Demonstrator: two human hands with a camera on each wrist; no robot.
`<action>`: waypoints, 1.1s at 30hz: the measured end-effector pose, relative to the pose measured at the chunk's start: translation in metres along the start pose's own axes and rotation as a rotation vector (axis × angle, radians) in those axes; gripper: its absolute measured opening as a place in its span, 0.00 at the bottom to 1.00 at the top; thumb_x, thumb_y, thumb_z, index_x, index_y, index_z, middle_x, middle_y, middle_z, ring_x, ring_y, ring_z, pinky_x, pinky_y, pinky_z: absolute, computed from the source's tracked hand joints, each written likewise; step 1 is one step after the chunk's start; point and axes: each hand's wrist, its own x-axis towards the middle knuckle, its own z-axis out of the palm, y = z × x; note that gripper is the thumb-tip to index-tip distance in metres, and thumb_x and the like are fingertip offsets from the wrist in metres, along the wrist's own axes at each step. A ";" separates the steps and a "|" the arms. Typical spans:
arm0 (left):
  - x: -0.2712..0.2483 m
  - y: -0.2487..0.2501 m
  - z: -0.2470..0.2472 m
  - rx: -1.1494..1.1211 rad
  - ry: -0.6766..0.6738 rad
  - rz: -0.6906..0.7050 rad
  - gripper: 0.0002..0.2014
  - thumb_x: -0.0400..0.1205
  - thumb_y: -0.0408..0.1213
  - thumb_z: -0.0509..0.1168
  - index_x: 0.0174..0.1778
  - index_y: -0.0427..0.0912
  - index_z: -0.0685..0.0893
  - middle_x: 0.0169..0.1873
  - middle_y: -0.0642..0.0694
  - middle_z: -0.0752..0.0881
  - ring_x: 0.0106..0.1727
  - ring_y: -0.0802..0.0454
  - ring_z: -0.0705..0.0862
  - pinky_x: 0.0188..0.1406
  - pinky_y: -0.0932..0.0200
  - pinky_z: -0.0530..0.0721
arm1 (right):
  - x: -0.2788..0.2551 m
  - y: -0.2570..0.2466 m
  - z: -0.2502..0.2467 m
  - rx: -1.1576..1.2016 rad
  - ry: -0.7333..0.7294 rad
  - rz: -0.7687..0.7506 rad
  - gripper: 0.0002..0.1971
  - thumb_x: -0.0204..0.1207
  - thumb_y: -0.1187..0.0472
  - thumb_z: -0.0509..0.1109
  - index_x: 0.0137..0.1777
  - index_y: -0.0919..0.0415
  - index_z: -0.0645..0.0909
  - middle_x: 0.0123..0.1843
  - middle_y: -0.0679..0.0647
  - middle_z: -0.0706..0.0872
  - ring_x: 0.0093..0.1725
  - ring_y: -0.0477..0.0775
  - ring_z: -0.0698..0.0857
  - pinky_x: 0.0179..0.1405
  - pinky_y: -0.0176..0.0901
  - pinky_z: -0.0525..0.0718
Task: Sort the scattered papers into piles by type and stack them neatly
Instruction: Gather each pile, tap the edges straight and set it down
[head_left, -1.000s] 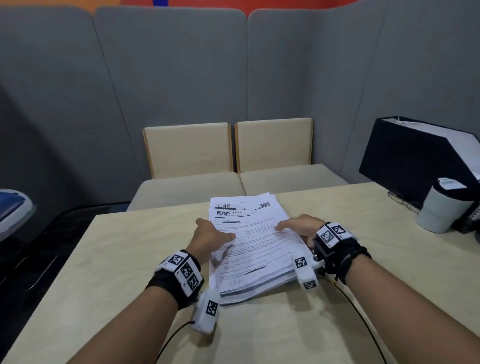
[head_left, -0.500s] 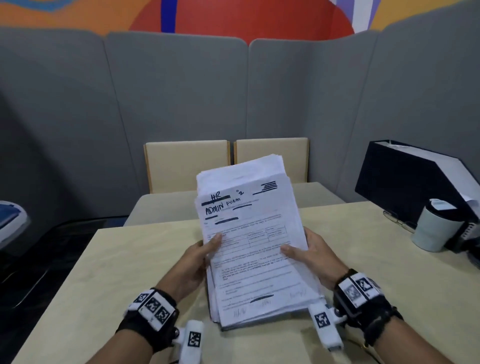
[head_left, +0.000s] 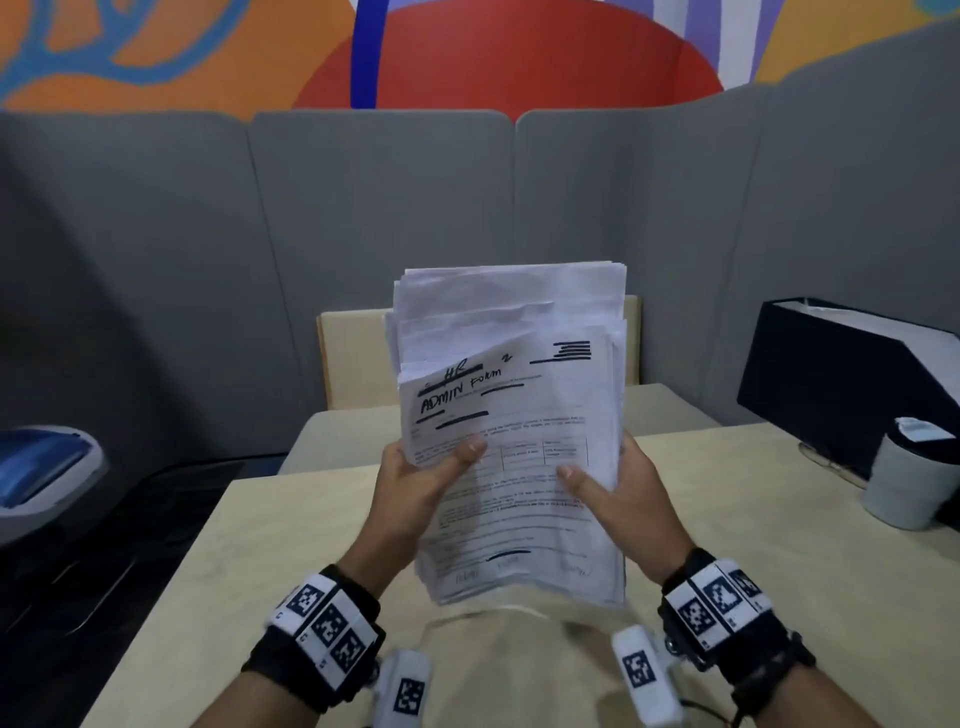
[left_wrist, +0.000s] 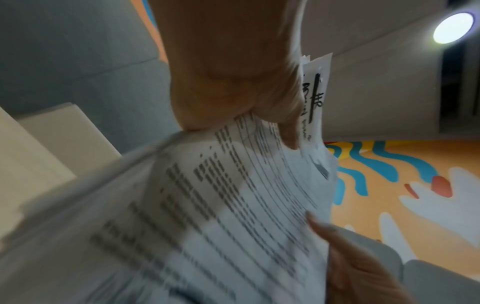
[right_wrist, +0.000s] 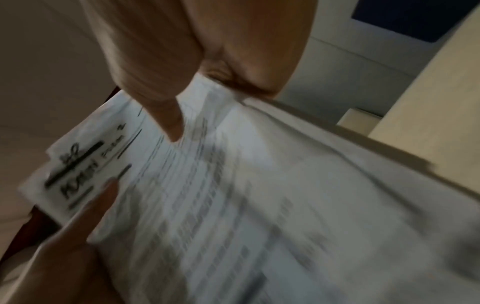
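A thick stack of white printed papers (head_left: 514, 415) stands nearly upright above the pale wooden table (head_left: 291, 540), its lower edge just off the surface. The top sheet bears handwritten "HR ADMIN FORM". My left hand (head_left: 415, 488) grips the stack's left edge, thumb across the front. My right hand (head_left: 618, 493) grips the right edge the same way. The sheets at the top are uneven. In the left wrist view the papers (left_wrist: 221, 216) are blurred under my left hand (left_wrist: 233, 82); in the right wrist view the papers (right_wrist: 259, 195) lie under my right hand's thumb (right_wrist: 166, 115).
A grey cup with a lid (head_left: 909, 473) and a black file box (head_left: 852, 379) stand on the table's right side, with glasses (head_left: 826, 457) beside them. Two beige seats (head_left: 353, 358) sit behind the table, grey partitions around. A blue-and-white object (head_left: 41, 467) is at the far left.
The stack lay flat on the table under both hands; both hands have gripped its sides and raised it upright, higher than half a second ago.
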 end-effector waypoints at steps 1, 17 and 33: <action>-0.001 -0.001 -0.005 -0.008 -0.028 -0.004 0.18 0.79 0.32 0.79 0.64 0.33 0.89 0.57 0.38 0.94 0.58 0.37 0.93 0.57 0.40 0.92 | 0.000 -0.002 -0.002 0.053 -0.002 0.013 0.21 0.78 0.62 0.81 0.68 0.57 0.81 0.61 0.51 0.94 0.61 0.53 0.93 0.59 0.54 0.93; 0.000 0.017 0.008 -0.078 0.070 0.043 0.16 0.80 0.39 0.78 0.61 0.34 0.90 0.53 0.37 0.94 0.54 0.36 0.94 0.52 0.40 0.94 | 0.015 -0.035 0.020 0.142 0.152 -0.136 0.19 0.78 0.60 0.81 0.66 0.57 0.82 0.57 0.50 0.94 0.56 0.48 0.93 0.48 0.38 0.91; -0.005 -0.013 -0.009 0.020 -0.012 0.030 0.16 0.80 0.38 0.78 0.61 0.36 0.91 0.55 0.37 0.94 0.57 0.34 0.93 0.61 0.33 0.90 | 0.017 -0.028 -0.004 0.263 -0.019 0.000 0.25 0.74 0.68 0.83 0.70 0.66 0.81 0.60 0.64 0.93 0.59 0.69 0.93 0.59 0.67 0.91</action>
